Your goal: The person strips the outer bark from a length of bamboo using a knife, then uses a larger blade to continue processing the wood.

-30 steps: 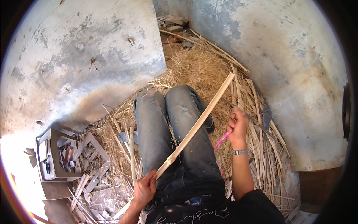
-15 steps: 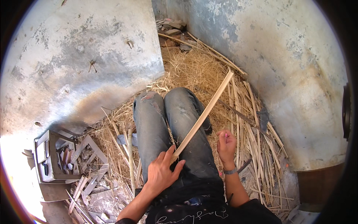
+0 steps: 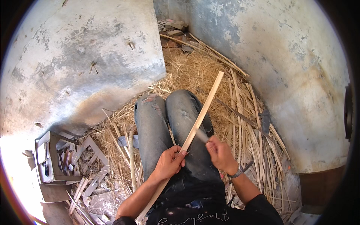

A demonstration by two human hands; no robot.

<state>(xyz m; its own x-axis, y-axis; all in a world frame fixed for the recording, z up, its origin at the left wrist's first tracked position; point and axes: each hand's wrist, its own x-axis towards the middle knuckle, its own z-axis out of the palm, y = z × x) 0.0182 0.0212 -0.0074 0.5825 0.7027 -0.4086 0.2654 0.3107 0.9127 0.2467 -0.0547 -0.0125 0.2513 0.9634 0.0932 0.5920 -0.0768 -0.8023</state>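
Observation:
A long, pale bamboo strip (image 3: 205, 108) runs slantwise across my lap, from beside my left forearm up toward the straw. My left hand (image 3: 169, 163) is closed around it, the thumb pressed along its top. Closed on a knife, my right hand (image 3: 222, 155) is over my right thigh. The knife's grey blade (image 3: 202, 136) is smeared by motion and meets the strip's right edge above my left hand; its handle is hidden in my fist. Under the strip are my legs in worn jeans (image 3: 152, 123).
Loose straw (image 3: 191, 71) covers the floor ahead. Many split strips (image 3: 258, 153) lie along the right-hand wall (image 3: 285, 75). On the left, a dark wooden frame (image 3: 54, 159) stands among broken boards and scraps. Rubble (image 3: 174, 27) is heaped in the far corner.
My left hand now grips the strip, which has slid back toward me and shifted left. My right hand has moved in leftward, bringing the blade to the strip.

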